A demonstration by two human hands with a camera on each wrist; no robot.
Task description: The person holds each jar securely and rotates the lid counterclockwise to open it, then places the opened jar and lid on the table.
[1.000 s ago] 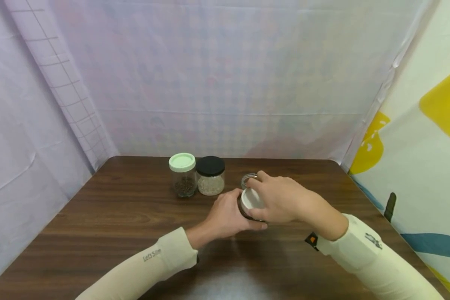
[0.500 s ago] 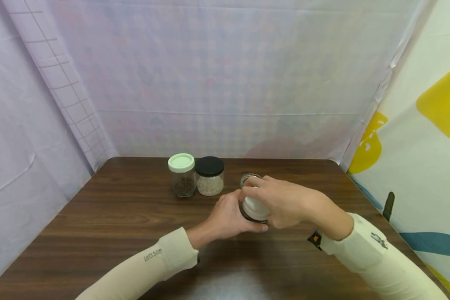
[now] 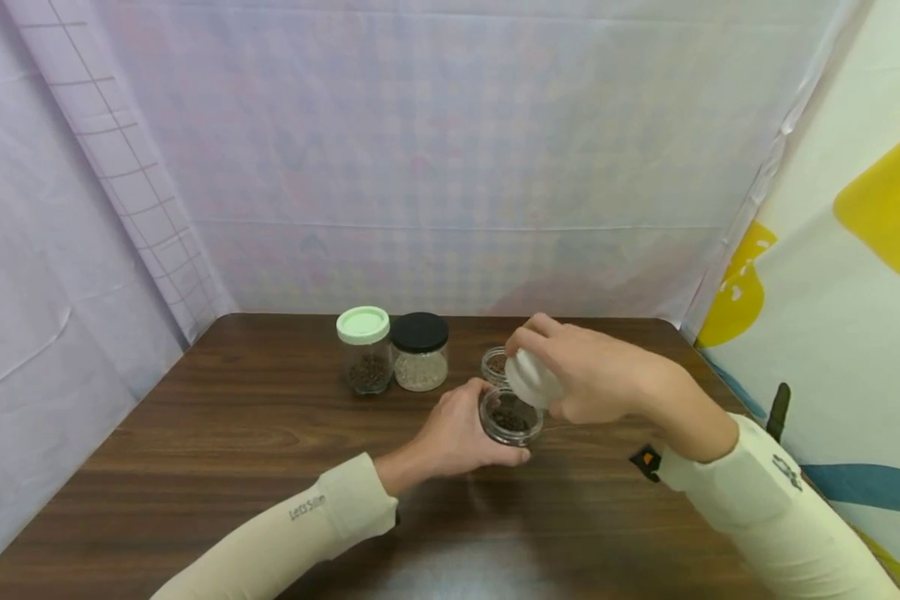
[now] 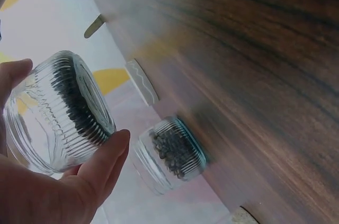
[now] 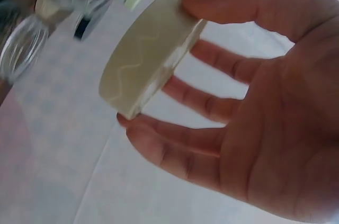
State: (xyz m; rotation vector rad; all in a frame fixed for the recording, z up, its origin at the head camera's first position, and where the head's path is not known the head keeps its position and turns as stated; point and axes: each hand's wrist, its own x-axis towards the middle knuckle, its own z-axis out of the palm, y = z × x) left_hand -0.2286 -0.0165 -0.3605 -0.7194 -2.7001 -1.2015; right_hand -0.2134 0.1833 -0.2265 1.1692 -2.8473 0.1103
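My left hand (image 3: 461, 429) grips a ribbed clear glass jar (image 4: 61, 110) round its side, above the table. In the head view its open mouth shows dark brown contents. My right hand (image 3: 600, 375) holds a white lid (image 3: 528, 379) by its edge, tilted, up and to the right of the jar's mouth. A zigzag line runs along that lid's side in the right wrist view. Just behind stands a second open glass jar (image 4: 172, 150) with dark pellet-like contents, partly hidden by the right hand in the head view.
To the left stand a jar with a pale green lid (image 3: 364, 325) and a jar with a black lid (image 3: 420, 333). Another white lid (image 4: 141, 82) lies on the brown wooden table (image 3: 255, 433). Cloth curtains (image 3: 435, 167) hang behind it.
My right hand has lifted the white lid off the jar, moving up and to the right, so the jar's mouth is uncovered. My left hand has stayed around the jar.
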